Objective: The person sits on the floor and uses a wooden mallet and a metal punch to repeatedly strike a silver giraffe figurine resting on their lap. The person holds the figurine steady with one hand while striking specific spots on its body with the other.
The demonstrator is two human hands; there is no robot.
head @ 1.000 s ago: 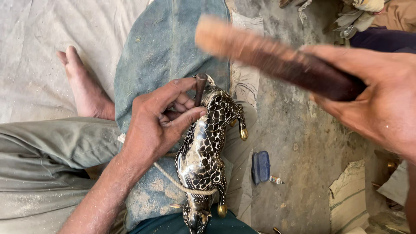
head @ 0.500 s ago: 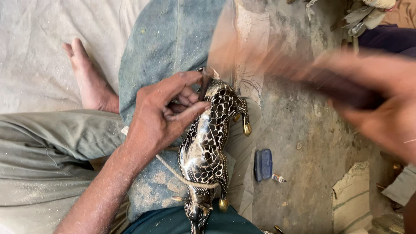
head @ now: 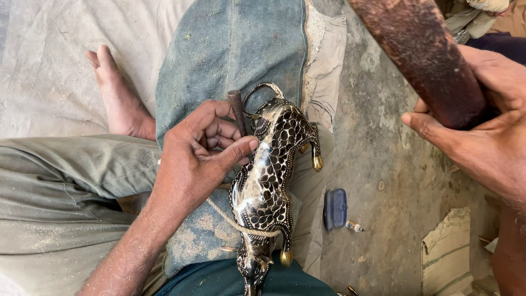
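Left hand (head: 200, 151) pinches a punch (head: 238, 112) against the metal animal (head: 268, 175) on blue cloth (head: 230, 49); right hand (head: 482, 131) grips a wooden mallet (head: 422, 55) above the dusty floor (head: 383, 181).

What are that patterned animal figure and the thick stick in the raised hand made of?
The animal figure looks like metal: shiny silvery cells between dark lines, with brassy gold tips on its feet. The stick in the right hand seems to be wood, dull reddish-brown and worn. The thin rod held by the left hand looks like dark, rusty iron.

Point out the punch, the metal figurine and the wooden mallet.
punch (head: 236, 109): head view, upper shaft above the fingers.
metal figurine (head: 266, 181): head view, patterned body.
wooden mallet (head: 422, 49): head view, dark head.
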